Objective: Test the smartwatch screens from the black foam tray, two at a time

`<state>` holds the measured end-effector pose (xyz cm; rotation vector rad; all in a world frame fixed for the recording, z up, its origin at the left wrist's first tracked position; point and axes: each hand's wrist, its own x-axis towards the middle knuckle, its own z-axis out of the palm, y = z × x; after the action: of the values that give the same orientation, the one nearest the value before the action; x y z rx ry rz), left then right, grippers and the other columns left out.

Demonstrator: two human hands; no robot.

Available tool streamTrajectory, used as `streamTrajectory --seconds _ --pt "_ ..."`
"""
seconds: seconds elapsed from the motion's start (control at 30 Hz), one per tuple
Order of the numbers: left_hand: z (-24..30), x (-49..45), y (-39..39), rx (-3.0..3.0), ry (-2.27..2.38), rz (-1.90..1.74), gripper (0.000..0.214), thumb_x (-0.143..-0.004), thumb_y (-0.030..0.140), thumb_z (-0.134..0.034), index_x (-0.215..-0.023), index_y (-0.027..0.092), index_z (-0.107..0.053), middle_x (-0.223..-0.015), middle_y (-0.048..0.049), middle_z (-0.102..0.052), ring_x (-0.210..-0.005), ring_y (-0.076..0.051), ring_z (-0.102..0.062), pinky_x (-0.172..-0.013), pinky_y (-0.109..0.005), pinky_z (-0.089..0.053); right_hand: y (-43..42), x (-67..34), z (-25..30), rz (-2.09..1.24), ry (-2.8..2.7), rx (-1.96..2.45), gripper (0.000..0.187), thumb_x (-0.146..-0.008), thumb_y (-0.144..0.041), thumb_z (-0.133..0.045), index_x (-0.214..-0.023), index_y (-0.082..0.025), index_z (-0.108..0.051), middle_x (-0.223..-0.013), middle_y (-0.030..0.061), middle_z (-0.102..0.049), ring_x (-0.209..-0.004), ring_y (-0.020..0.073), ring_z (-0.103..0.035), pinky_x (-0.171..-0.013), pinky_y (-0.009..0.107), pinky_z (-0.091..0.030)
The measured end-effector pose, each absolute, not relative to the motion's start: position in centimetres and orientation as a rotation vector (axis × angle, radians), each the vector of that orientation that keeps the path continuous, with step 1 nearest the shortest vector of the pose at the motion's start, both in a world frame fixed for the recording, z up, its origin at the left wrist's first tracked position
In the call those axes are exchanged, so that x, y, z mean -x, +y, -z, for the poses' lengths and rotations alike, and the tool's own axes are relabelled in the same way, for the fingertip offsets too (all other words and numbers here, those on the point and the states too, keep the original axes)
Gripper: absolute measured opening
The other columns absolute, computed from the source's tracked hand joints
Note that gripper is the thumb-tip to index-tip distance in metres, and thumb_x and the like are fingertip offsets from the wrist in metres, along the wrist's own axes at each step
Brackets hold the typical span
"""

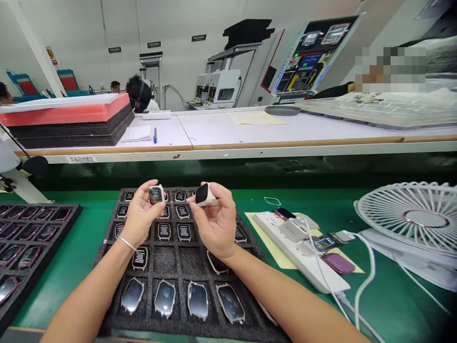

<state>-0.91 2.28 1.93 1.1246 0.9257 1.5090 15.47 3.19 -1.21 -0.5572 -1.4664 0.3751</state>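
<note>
My left hand (140, 215) pinches a silver smartwatch body (156, 195) between thumb and fingers, its screen facing me. My right hand (214, 222) holds a second, white-edged smartwatch body (204, 194) by its sides, with its dark screen tilted toward the first. The two watches are close together but apart. Both hands are above a black foam tray (166, 259) with rows of square pockets. Several watch bodies lie in those pockets, some screen-up and others showing their bare backs. My hands and forearms hide part of the tray.
A second black tray (28, 243) of watches sits to the left on the green mat (78, 257). To the right are a white power strip (293, 245) with plugged-in chargers and cables, and a white desk fan (410, 214). A white-topped bench (228, 136) lies beyond.
</note>
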Motion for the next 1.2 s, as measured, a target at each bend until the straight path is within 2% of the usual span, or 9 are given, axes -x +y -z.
streamTrajectory --seconds 0.13,0.3,0.47,0.57,0.67,0.77,0.9,1.0,1.2 --pt "-2.0 1.2 4.3 -1.130 0.913 -1.578 0.063 -0.066 0.023 -0.081 -0.122 0.021 -0.054 -0.096 -0.0026 -0.066 -0.072 -0.010 -0.056 -0.054 -0.017 -0.044 5.6 -16.0 0.7 -0.230 -1.490 0.490 0.051 -0.095 -0.014 -0.054 -0.135 -0.042 -0.040 -0.126 0.0078 -0.041 -0.084 0.0167 -0.066 -0.085 0.046 -0.061" --pt "-1.0 1.2 6.4 -1.133 0.974 -1.578 0.062 -0.065 0.023 -0.080 -0.121 0.020 -0.053 -0.096 -0.0034 -0.064 -0.070 -0.009 -0.056 -0.055 -0.018 -0.045 9.3 -16.7 1.5 -0.124 -1.530 0.500 0.051 -0.094 -0.014 -0.055 -0.135 -0.040 -0.038 -0.127 0.0095 -0.041 -0.090 0.0193 -0.065 -0.083 0.049 -0.061" --pt "-2.0 1.6 6.4 -1.144 0.927 -1.632 0.062 -0.065 0.021 -0.081 -0.120 0.020 -0.053 -0.097 -0.0037 -0.064 -0.072 -0.009 -0.056 -0.056 -0.017 -0.045 11.0 -17.5 1.0 -0.118 -1.447 0.456 0.043 -0.092 -0.016 -0.059 -0.129 -0.035 -0.048 -0.124 0.0083 -0.044 -0.088 0.0178 -0.066 -0.086 0.046 -0.059" --pt "-4.4 2.1 4.6 -1.118 0.853 -1.681 0.061 -0.065 0.022 -0.082 -0.119 0.020 -0.054 -0.093 -0.0023 -0.066 -0.060 -0.006 -0.051 -0.053 -0.017 -0.044 8.7 -18.3 -1.1 -0.332 -1.346 0.507 0.041 -0.089 -0.022 -0.067 -0.126 -0.031 -0.053 -0.120 0.0073 -0.049 -0.089 0.0174 -0.067 -0.091 0.043 -0.057" --pt "-7.6 2.4 1.6 -1.196 0.704 -1.772 0.055 -0.068 0.021 -0.082 -0.117 0.023 -0.057 -0.090 -0.0015 -0.066 -0.054 -0.005 -0.051 -0.051 -0.018 -0.044 4.4 -18.8 -4.6 -0.714 -1.150 0.538 0.044 -0.087 -0.026 -0.070 -0.127 -0.034 -0.055 -0.113 0.0032 -0.059 -0.087 0.0147 -0.067 -0.092 0.039 -0.057" --pt "-10.5 2.1 -1.8 -1.289 0.590 -1.882 0.050 -0.071 0.017 -0.080 -0.116 0.025 -0.062 -0.091 -0.0010 -0.067 -0.052 -0.004 -0.052 -0.049 -0.018 -0.045 0.1 -18.9 -8.3 -0.956 -1.008 0.462 0.037 -0.086 -0.029 -0.071 -0.121 -0.036 -0.061 -0.112 0.0015 -0.064 -0.082 0.0124 -0.066 -0.088 0.034 -0.058" --pt "-12.1 1.5 -5.3 -1.303 0.527 -1.910 0.049 -0.072 0.019 -0.082 -0.116 0.030 -0.065 -0.090 0.0012 -0.067 -0.048 -0.003 -0.052 -0.046 -0.016 -0.044 -2.9 -19.0 -10.9 -1.107 -1.045 0.377 0.037 -0.082 -0.036 -0.076 -0.118 -0.039 -0.066 -0.111 0.0021 -0.068 -0.070 0.0119 -0.063 -0.069 0.029 -0.059" --pt "-11.8 1.6 -6.3 -1.282 0.487 -1.855 0.044 -0.072 0.022 -0.082 -0.112 0.031 -0.067 -0.085 0.0028 -0.065 -0.044 -0.001 -0.049 -0.040 -0.013 -0.038 -3.1 -19.5 -10.7 -1.317 -1.140 0.278 0.042 -0.078 -0.043 -0.079 -0.118 -0.040 -0.068 -0.108 0.0052 -0.072 -0.052 0.0085 -0.057 -0.047 0.024 -0.049" --pt "-10.4 2.3 -5.0 -1.264 0.355 -1.541 0.043 -0.077 0.028 -0.078 -0.118 0.030 -0.064 -0.087 0.0006 -0.061 -0.042 0.002 -0.037 -0.038 -0.012 -0.028 -1.1 -20.0 -9.4 -1.688 -1.123 0.146 0.045 -0.075 -0.034 -0.084 -0.118 -0.037 -0.070 -0.105 0.0059 -0.074 -0.045 0.0032 -0.054 -0.046 0.018 -0.042"
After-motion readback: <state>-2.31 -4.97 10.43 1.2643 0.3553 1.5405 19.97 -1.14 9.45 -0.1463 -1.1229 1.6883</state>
